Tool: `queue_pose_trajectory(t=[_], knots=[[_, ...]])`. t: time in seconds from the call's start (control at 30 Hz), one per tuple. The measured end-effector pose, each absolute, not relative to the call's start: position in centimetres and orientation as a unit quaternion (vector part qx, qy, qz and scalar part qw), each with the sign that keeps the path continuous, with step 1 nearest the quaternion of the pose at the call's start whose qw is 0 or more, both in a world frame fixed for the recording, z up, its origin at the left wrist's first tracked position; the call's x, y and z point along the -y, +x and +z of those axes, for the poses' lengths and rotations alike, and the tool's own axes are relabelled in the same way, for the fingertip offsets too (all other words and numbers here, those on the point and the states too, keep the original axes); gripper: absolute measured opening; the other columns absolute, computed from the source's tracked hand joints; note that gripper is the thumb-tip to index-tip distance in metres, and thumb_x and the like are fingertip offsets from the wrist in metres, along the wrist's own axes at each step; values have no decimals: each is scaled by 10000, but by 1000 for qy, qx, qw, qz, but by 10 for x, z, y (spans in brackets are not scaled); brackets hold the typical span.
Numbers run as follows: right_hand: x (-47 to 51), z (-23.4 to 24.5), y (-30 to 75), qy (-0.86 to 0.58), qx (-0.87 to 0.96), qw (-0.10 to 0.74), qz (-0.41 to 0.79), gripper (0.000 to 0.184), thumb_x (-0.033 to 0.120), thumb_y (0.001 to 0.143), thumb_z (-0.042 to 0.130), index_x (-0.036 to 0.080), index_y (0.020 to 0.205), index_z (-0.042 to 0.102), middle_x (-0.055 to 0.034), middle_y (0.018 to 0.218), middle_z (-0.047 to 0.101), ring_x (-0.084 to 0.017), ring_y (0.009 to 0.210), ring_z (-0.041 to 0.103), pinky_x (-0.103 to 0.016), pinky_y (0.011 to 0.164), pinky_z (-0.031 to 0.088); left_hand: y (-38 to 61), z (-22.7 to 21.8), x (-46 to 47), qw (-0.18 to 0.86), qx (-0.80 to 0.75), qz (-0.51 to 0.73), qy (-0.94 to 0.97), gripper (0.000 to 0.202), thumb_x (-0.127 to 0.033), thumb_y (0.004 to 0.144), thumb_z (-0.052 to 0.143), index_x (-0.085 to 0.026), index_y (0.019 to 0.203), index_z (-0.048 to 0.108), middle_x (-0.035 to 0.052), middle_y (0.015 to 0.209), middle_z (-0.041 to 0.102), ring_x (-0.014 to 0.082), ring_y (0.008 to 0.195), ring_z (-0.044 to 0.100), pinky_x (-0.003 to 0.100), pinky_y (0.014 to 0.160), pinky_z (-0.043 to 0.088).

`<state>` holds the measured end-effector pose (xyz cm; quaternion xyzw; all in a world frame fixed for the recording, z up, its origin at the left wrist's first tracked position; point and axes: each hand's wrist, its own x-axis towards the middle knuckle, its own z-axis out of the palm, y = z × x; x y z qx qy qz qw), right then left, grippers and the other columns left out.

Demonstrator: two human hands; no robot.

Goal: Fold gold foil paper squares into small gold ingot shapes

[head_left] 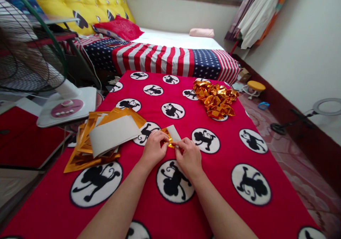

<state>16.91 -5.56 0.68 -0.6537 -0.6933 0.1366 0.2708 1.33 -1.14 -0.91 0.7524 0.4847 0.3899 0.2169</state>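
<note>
My left hand (153,147) and my right hand (188,157) meet over a small sheet of gold foil paper (172,134), white on its back, that lies partly folded on the red monkey-print blanket (229,153). Both hands pinch the sheet's near edge with closed fingers. A stack of gold foil sheets (106,136), the top one white side up, lies just left of my left hand. A heap of folded gold foil pieces (216,99) sits farther off to the right.
A standing fan (34,54) with a white base (68,107) is at the left. Behind the blanket is a bed with a stars-and-stripes cover (165,57), a red pillow (119,27) and a yellow quilt (80,4). A ring light (326,107) lies on the floor at right.
</note>
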Motion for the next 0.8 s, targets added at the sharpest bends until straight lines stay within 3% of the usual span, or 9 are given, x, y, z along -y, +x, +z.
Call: queue_pose_trajectory(t=[0.3, 0.57, 0.8], knots=[[55, 7, 172, -654, 690, 265, 162, 321, 109, 830, 564, 318, 991, 747, -11, 858, 626, -171, 835, 572, -275, 708, 381, 10, -12, 11, 225, -474, 373, 765, 245, -10, 758, 576, -214, 753, 711, 32, 886, 683, 194, 907, 591, 397, 909, 462], [60, 3, 174, -641, 700, 278, 145, 244, 136, 827, 581, 279, 930, 750, -15, 823, 601, -169, 818, 550, -279, 738, 377, 12, -11, 12, 214, -485, 364, 766, 253, -26, 757, 570, -220, 702, 724, 26, 869, 680, 181, 889, 596, 393, 927, 460], [66, 0, 177, -603, 750, 256, 92, 213, 159, 877, 560, 263, 961, 725, -30, 848, 566, -174, 820, 507, -294, 742, 351, 18, -8, 14, 191, -511, 367, 753, 81, -161, 749, 677, -205, 687, 707, 35, 849, 668, 198, 886, 583, 394, 893, 468]])
